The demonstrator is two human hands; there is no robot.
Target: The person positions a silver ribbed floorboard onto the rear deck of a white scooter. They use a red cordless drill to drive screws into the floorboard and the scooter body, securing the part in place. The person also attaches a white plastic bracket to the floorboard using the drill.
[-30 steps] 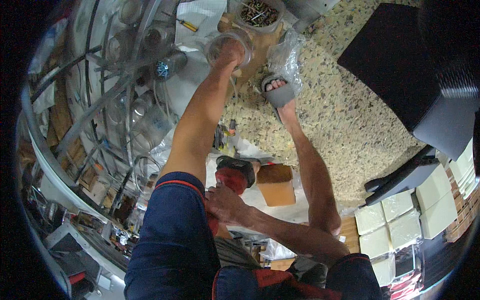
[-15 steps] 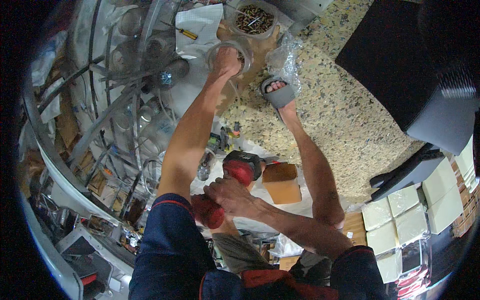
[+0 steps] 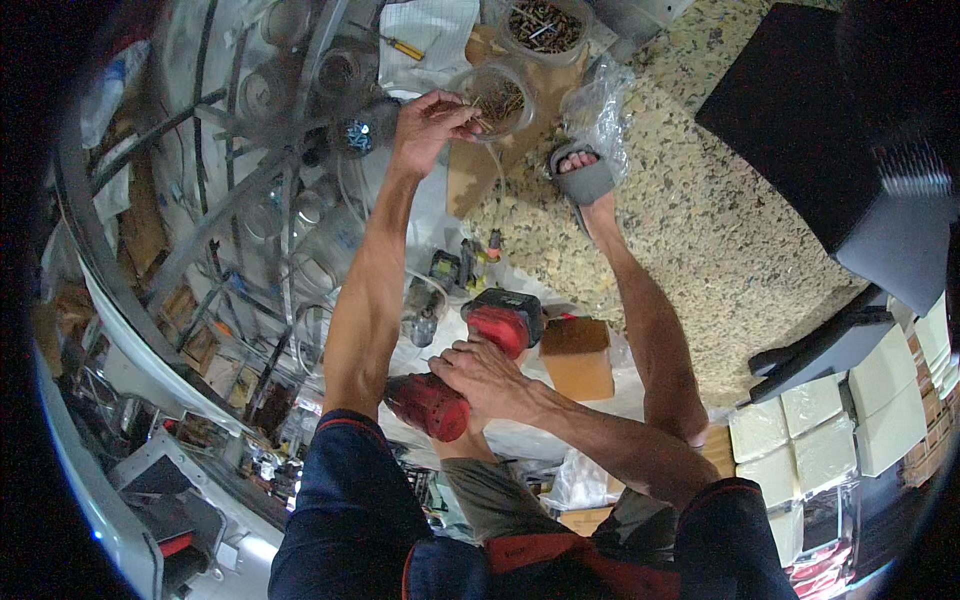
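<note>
My left hand [image 3: 432,128] is at the near left rim of a clear round tub [image 3: 527,118] holding many brass-coloured screws [image 3: 500,98]. Its fingers are pinched together on a thin screw, partly hidden by the fingertips. Close to my body, my right hand [image 3: 480,375] is closed around the handle of a red cordless drill [image 3: 432,408]. The drill's black battery [image 3: 512,304] points away from me and its body lies toward the left. Behind the first tub stands another clear tub [image 3: 588,40] of mixed screws.
A yellow-handled screwdriver [image 3: 404,47] lies on white paper [image 3: 440,25]. A metal frame [image 3: 290,220] with clear jars fills the left side. An open cardboard box [image 3: 580,375] sits beside the drill. My sandalled foot [image 3: 582,180] rests on the speckled floor, near clear plastic wrap [image 3: 600,110].
My left hand has come out of the near tub to its left rim, fingers pinched on a screw. My right hand still grips the drill. The whole view has shifted slightly.
</note>
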